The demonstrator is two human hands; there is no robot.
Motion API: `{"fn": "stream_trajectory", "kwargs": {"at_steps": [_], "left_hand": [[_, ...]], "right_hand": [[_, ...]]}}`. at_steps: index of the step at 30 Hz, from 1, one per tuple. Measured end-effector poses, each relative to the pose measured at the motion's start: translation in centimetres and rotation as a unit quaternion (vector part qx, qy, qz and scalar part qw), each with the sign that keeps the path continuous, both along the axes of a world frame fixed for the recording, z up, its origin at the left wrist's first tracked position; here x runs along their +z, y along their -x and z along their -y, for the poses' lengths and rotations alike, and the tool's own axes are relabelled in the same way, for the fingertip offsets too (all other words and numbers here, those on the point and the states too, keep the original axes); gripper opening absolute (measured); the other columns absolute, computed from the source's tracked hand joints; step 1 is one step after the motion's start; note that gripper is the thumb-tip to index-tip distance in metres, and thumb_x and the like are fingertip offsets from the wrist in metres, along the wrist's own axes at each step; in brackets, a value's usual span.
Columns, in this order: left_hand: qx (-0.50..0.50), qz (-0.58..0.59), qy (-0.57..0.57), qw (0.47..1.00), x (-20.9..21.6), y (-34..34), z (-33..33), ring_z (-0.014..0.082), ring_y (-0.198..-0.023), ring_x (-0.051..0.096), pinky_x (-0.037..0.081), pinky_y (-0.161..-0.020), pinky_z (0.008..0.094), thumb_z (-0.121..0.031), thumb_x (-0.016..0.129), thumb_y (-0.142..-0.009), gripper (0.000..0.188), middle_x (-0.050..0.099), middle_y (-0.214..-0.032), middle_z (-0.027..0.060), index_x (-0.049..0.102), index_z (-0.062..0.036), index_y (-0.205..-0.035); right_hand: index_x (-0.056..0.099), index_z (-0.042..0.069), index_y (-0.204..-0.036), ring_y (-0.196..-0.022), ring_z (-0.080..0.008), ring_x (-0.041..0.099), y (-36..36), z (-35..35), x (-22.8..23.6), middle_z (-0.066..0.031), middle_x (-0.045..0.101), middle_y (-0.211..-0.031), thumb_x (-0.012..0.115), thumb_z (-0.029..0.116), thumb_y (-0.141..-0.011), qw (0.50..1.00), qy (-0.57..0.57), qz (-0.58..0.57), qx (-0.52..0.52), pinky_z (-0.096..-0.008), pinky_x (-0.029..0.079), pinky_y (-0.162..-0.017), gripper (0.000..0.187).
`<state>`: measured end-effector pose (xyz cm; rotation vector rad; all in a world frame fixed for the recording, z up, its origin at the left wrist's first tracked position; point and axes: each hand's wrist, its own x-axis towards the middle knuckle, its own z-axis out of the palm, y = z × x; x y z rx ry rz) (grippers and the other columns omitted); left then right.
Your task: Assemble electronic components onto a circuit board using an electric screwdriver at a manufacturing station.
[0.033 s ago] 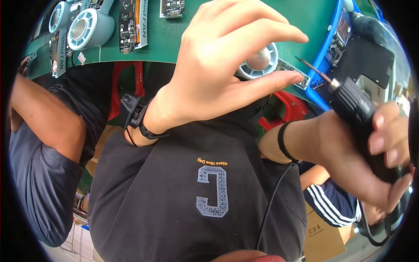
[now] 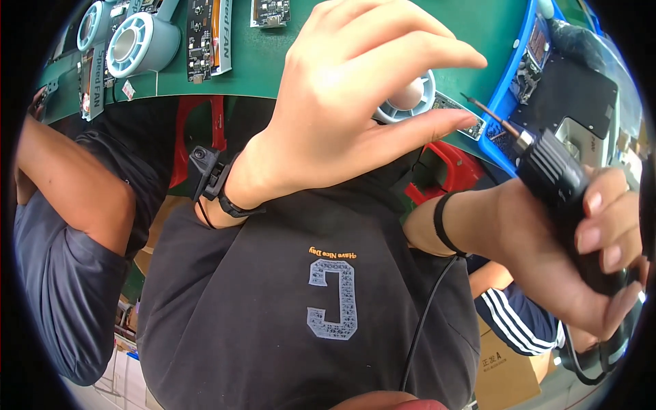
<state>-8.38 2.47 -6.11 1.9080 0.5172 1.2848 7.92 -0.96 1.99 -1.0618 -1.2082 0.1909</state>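
My left hand (image 2: 342,89) is over the green table (image 2: 239,75), thumb and index finger spread apart. Below it, partly covered by the hand, is a round pale-blue fan head (image 2: 408,96), with a circuit board (image 2: 465,116) to its right, near the thumb tip. I see no grip on either one. In my right hand (image 2: 581,253) is a black electric screwdriver (image 2: 555,167); its fingers are wrapped round the body. The thin bit points up and left toward the circuit board and does not touch it. The far fingers of my left hand are cut off at the picture's top.
A blue bin (image 2: 502,102) with small dark parts stands at the right, beside a black box (image 2: 574,89). More fan heads (image 2: 126,48) and circuit boards (image 2: 199,41) lie to the left. Another person's arm (image 2: 75,178) is at far left. Red stools (image 2: 451,171) stand below the table.
The screwdriver in my right hand has shifted very slightly and looks sharper now. My left hand has hardly moved, a touch to the right.
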Motion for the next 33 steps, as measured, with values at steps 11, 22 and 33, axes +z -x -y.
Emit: {"fn": "stream_trajectory", "kwargs": {"at_steps": [11,22,33], "left_hand": [[-0.016,-0.018,0.051,0.998,2.8,0.0,0.5,0.0218,-0.088,0.068,0.050,-0.080,0.0328,-0.013,0.091,-0.068,0.042,0.070,-0.099,0.0066,0.073,-0.0057,-0.105],[-0.029,-0.030,0.108,0.993,5.1,0.0,0.4,0.0186,-0.087,0.068,0.045,-0.080,0.0313,-0.014,0.088,-0.070,0.033,0.072,-0.095,0.0030,0.076,-0.0081,-0.101],[0.119,-0.084,-0.336,0.930,-1.0,-2.5,-3.0,0.0240,-0.086,0.067,0.048,-0.083,0.0375,-0.016,0.088,-0.072,0.051,0.068,-0.105,0.0077,0.068,-0.0061,-0.118]], "right_hand": [[0.049,0.001,-0.077,-0.049,-0.0241,0.056,0.3,1.3,0.1,-0.0121,0.052,-0.062,0.047,0.014,-0.094,0.999,0.014,-0.046,0.007,-0.0361,0.052,-0.053,0.021],[0.048,0.002,-0.083,-0.048,-0.0218,0.054,1.0,1.6,-0.2,-0.0105,0.051,-0.062,0.048,0.011,-0.093,0.996,0.034,-0.086,0.015,-0.0343,0.050,-0.051,0.013],[0.047,0.003,-0.090,-0.046,-0.0194,0.051,0.9,1.3,-1.0,-0.0089,0.050,-0.062,0.050,0.008,-0.093,0.990,0.056,-0.123,0.028,-0.0324,0.049,-0.050,0.007]]}}
